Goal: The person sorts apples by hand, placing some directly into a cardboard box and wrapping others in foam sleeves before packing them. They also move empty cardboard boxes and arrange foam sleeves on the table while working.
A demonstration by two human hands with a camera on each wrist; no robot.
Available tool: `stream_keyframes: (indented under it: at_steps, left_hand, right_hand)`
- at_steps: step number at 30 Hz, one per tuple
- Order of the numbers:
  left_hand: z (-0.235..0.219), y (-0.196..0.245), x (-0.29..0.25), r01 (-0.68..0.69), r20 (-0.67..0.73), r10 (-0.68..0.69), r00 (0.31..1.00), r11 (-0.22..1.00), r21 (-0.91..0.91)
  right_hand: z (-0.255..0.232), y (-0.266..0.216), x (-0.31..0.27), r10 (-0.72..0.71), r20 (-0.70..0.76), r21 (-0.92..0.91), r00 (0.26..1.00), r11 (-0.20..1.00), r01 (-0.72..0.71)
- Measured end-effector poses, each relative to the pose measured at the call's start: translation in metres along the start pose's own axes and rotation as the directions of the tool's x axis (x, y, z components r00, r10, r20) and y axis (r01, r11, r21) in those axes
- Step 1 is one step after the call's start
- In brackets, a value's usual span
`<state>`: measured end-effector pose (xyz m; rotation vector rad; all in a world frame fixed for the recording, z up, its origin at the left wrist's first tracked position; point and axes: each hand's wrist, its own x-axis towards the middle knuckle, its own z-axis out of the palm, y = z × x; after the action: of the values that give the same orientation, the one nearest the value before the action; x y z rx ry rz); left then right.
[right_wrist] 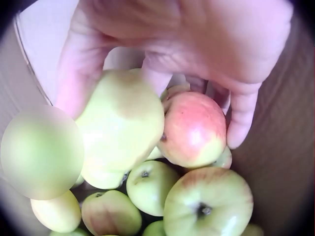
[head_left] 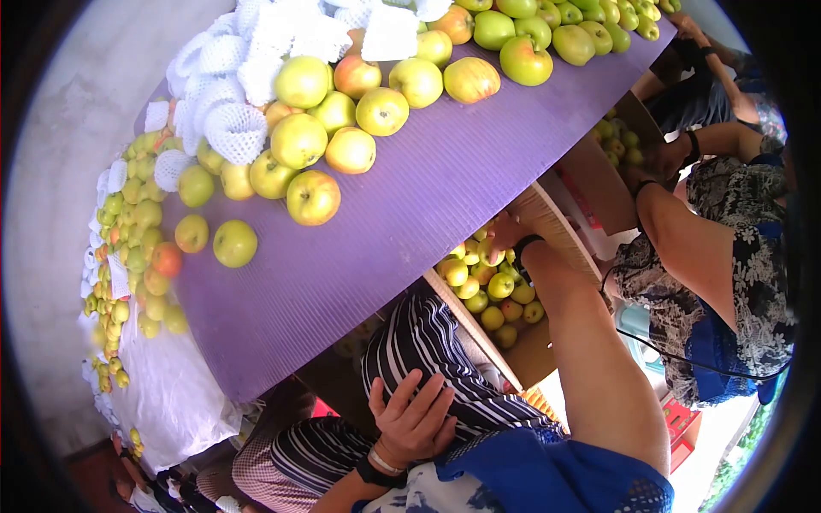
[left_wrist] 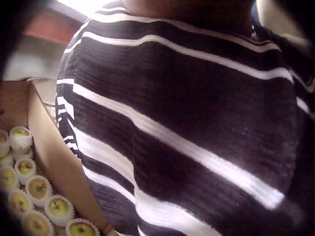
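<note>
The left hand (head_left: 412, 421) rests fingers loosely spread by the striped trousers (head_left: 425, 342); in the cardboard box (right_wrist: 283, 147) right of the purple counter (head_left: 410, 205), the right hand (right_wrist: 182, 37) grips a pale-green apple (right_wrist: 123, 130) and, seemingly, a reddish apple (right_wrist: 195, 130).

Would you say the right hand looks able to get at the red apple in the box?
Probably yes: the right hand is inside the box, its fingers beside the red apple, with no wall or lid between them.
</note>
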<state>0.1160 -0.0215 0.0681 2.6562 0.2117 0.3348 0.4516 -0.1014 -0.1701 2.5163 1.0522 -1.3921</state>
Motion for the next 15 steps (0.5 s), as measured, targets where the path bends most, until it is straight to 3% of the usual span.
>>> stream_keyframes:
  at_steps: [1, 6, 8, 12, 13, 14, 15]
  left_hand:
    - [0.0, 0.0, 0.0, -0.002, 0.0, 0.002, 1.0, 1.0, -0.005]
    - [-0.001, 0.001, 0.001, -0.01, -0.012, 0.01, 1.0, 1.0, -0.026]
    - [-0.001, 0.001, 0.001, -0.017, -0.025, 0.016, 1.0, 0.999, -0.042]
    - [-0.002, -0.001, -0.001, -0.039, -0.07, 0.031, 0.997, 0.993, -0.114]
    - [-0.004, -0.001, 0.0, -0.042, -0.086, 0.03, 0.996, 0.988, -0.147]
    - [-0.007, -0.001, 0.0, -0.047, -0.09, 0.028, 0.996, 0.975, -0.217]
    - [-0.012, -0.002, 0.001, -0.063, -0.094, 0.037, 0.995, 0.954, -0.293]
  right_hand:
    - [0.006, -0.001, 0.001, 0.024, -0.022, -0.07, 0.999, 0.997, -0.026]
    - [0.031, -0.001, -0.008, 0.043, -0.194, -0.046, 0.98, 0.998, -0.053]
    - [0.036, -0.001, -0.02, -0.002, -0.32, 0.119, 0.947, 0.992, 0.042]
    - [0.043, -0.001, -0.051, -0.172, -0.46, 0.14, 0.871, 0.955, 0.262]
    - [0.047, 0.005, -0.058, -0.199, -0.45, 0.402, 0.87, 0.826, 0.396]
    - [0.04, -0.018, -0.087, -0.194, -0.411, 0.702, 0.891, 0.556, 0.445]
    - [0.027, -0.032, -0.125, -0.206, -0.345, 0.899, 0.916, 0.208, 0.385]
